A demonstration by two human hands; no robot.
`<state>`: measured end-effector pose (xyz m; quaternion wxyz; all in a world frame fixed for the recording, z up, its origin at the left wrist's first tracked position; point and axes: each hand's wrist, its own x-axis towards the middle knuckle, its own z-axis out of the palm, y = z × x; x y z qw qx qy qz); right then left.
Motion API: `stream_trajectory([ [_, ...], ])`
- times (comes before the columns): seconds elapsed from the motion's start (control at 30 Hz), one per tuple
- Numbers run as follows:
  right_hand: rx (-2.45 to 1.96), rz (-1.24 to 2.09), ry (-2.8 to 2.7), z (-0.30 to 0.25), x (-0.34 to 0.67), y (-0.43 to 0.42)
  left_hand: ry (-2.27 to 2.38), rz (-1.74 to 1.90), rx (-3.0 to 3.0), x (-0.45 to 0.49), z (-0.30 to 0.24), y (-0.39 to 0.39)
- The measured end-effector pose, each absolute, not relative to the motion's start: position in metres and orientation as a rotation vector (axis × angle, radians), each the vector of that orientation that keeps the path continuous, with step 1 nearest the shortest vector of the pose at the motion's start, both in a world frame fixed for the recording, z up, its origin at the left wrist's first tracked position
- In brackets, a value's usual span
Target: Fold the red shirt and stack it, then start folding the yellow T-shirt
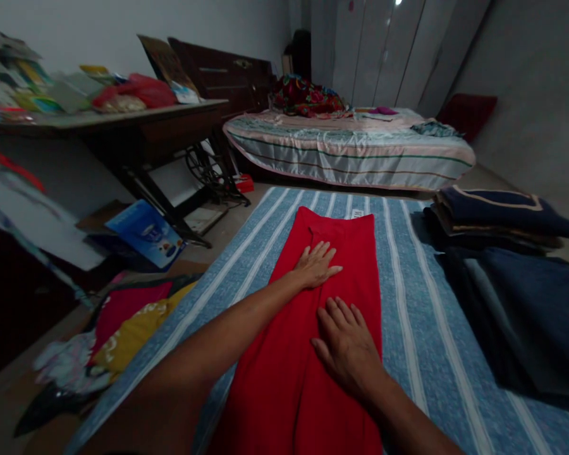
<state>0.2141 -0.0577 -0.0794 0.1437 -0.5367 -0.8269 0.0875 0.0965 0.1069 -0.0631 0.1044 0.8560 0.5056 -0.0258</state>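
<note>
A long red garment (pixel 346 253) lies flat and folded lengthwise on a blue mat with white stripes (pixel 412 316). My left hand (pixel 317 264) rests palm down on its middle, fingers stretched out and together. My right hand (pixel 346 344) lies flat on the cloth a little nearer to me, fingers spread. Neither hand holds anything.
Folded dark clothes (pixel 507 218) and a dark blue cloth (pixel 526 316) lie at the mat's right edge. A heap of red and yellow clothes (pixel 123 328) is on the floor at left. A sewing-machine table (pixel 137 126) stands at back left, a bed (pixel 351 148) beyond the mat.
</note>
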Motion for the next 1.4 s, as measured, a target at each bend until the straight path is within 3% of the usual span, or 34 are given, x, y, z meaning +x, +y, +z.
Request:
stream_trajectory([
  [0.23,-1.541,0.165,-2.416,-0.081,0.218,-0.059,1.521,0.010,2.584,0.094,-0.063,0.086],
  [0.73,-1.584,0.040,-2.398,-0.070,0.221,-0.103,1.549,-0.017,2.574,0.016,-0.050,-0.064],
  [1.4,-1.572,0.047,-2.388,-0.082,0.205,-0.171,1.466,0.020,2.615,-0.001,-0.061,-0.093],
])
